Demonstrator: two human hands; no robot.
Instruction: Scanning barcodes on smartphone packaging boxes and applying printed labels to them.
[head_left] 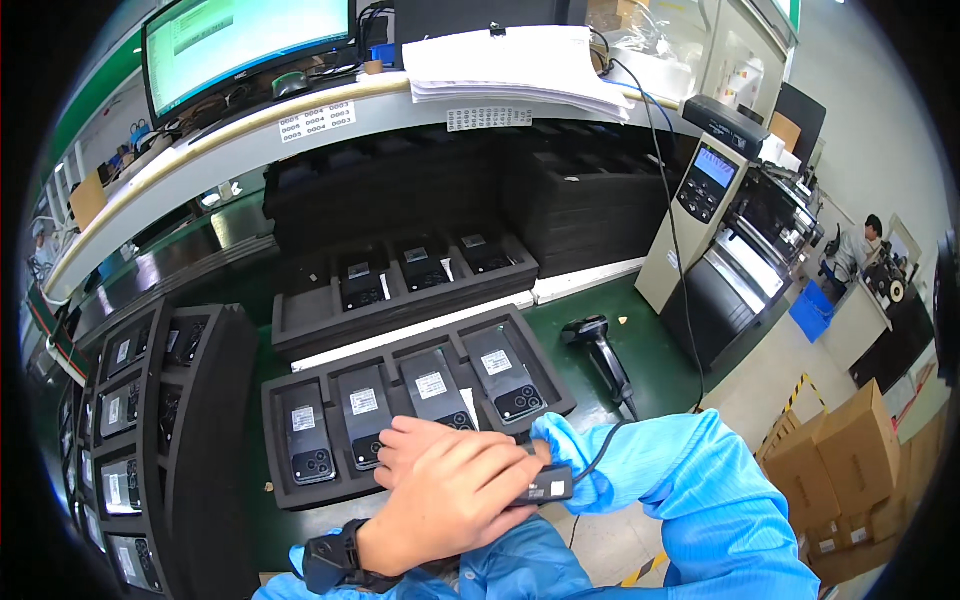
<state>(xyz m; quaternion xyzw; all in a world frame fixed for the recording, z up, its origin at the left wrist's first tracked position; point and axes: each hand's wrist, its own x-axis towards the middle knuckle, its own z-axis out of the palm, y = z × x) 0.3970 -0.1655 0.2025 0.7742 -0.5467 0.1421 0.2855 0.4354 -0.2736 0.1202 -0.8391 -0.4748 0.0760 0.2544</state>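
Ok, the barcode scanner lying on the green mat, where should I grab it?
Take the barcode scanner by its slim handle, coming from above on the near side. It lies flat, bulky head pointing away towards the foam tray, handle and cable end towards you.

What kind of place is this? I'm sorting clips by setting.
Most likely an electronics assembly or packing line: black foam trays hold rows of phones, with a barcode scanner and label printer on the bench.

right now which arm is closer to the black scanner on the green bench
Right: its blue sleeve lies just below the scanner; the left hand is further left, by the tray.
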